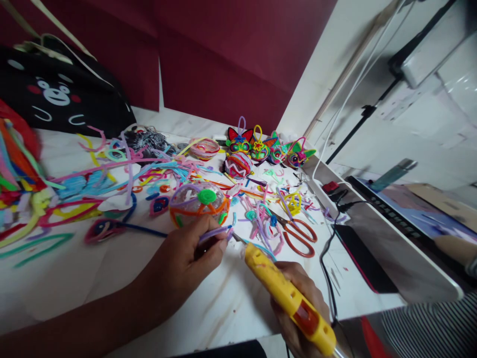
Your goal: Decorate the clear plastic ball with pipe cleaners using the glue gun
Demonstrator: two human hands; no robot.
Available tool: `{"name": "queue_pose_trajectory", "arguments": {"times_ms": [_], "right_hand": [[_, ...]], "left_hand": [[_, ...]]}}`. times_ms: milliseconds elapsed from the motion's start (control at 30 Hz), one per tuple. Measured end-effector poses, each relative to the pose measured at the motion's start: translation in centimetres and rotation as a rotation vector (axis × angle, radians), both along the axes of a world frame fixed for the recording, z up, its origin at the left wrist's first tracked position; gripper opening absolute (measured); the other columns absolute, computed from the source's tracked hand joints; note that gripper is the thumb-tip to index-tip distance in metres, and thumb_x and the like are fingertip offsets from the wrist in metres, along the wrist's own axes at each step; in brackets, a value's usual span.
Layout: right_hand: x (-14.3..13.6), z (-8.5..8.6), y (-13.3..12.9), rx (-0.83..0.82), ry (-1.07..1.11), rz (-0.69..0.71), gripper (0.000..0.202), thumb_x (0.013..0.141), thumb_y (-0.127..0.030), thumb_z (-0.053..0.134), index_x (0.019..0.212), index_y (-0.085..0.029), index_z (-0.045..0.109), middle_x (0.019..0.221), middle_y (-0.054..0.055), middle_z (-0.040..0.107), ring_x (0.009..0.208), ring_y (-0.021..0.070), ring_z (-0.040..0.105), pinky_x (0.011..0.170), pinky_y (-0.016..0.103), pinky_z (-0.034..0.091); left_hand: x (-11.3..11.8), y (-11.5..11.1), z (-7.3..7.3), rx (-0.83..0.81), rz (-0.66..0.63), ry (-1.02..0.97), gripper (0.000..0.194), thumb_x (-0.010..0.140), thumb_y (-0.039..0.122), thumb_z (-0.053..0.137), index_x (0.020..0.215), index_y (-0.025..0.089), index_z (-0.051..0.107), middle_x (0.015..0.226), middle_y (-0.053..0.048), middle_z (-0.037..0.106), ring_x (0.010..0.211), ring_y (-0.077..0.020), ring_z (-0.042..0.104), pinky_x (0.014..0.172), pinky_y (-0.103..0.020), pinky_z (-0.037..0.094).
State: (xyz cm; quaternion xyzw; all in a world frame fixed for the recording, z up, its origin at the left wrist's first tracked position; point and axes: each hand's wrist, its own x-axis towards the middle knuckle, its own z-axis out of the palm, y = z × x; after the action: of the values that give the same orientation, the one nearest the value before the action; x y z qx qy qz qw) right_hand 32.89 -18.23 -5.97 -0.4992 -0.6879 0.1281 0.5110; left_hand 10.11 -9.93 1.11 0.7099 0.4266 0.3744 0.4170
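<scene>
My left hand (182, 258) pinches a short purple pipe cleaner (216, 231) between thumb and fingers, its tip pointing right. In my right hand (304, 284) is a yellow hot glue gun (281, 290), its nozzle close to the pipe cleaner's end; whether they touch I cannot tell. Just behind my left hand sits a clear ball (186, 198) wrapped with orange and purple pipe cleaners and a green spiral disc (206, 196). My fingers hide its lower part. Orange-handled scissors (301, 236) lie to the right, beyond the glue gun.
Colourful pipe cleaners (164, 171) and scraps cover the white table. Several decorated animal-face ornaments (240, 141) stand at the back, near a striped ball (238, 165). A black bag (55, 94) is at the left. On the right are a phone (363, 258), a black cable (326, 271) and a raised shelf (395, 248).
</scene>
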Motion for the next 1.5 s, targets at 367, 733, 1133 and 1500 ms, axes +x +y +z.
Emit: {"name": "queue_pose_trajectory", "arguments": {"times_ms": [367, 733, 1133, 1500], "right_hand": [[0.0, 1.5, -0.1, -0.066, -0.122, 0.004, 0.018, 0.096, -0.043, 0.054, 0.102, -0.029, 0.064, 0.096, 0.004, 0.071, 0.076, 0.0224, 0.071, 0.07, 0.034, 0.058], [0.2, 1.6, -0.2, -0.05, -0.157, 0.041, 0.021, 0.095, -0.044, 0.057, 0.107, -0.029, 0.065, 0.102, 0.007, 0.073, 0.085, 0.026, 0.072, 0.077, 0.037, 0.059], [0.6, 1.6, -0.1, 0.04, -0.248, 0.063, 0.026, 0.097, -0.046, 0.051, 0.114, -0.029, 0.061, 0.102, 0.007, 0.072, 0.084, 0.0255, 0.073, 0.075, 0.038, 0.059], [0.0, 2.5, 1.0, 0.157, -0.286, 0.066, 0.02, 0.093, -0.038, 0.055, 0.101, -0.024, 0.065, 0.091, 0.005, 0.075, 0.072, 0.019, 0.073, 0.059, 0.027, 0.056]], "left_hand": [[0.0, 0.2, 0.1, 0.008, 0.002, 0.002, 0.022, 0.088, 0.038, 0.051, 0.073, 0.023, 0.046, 0.049, 0.008, 0.041, 0.044, -0.0106, 0.041, 0.042, -0.021, 0.029], [0.0, 0.2, -0.2, 0.013, -0.008, -0.015, 0.022, 0.089, 0.037, 0.051, 0.074, 0.023, 0.046, 0.048, 0.009, 0.041, 0.042, -0.0098, 0.039, 0.042, -0.021, 0.029], [0.0, 0.2, -0.1, -0.02, -0.007, -0.021, 0.019, 0.089, 0.036, 0.051, 0.075, 0.023, 0.049, 0.046, 0.009, 0.041, 0.04, -0.0097, 0.038, 0.041, -0.021, 0.028], [-0.1, 0.0, -0.3, -0.008, -0.031, -0.041, 0.02, 0.089, 0.036, 0.051, 0.074, 0.023, 0.047, 0.046, 0.009, 0.041, 0.041, -0.0093, 0.038, 0.042, -0.021, 0.028]]}}
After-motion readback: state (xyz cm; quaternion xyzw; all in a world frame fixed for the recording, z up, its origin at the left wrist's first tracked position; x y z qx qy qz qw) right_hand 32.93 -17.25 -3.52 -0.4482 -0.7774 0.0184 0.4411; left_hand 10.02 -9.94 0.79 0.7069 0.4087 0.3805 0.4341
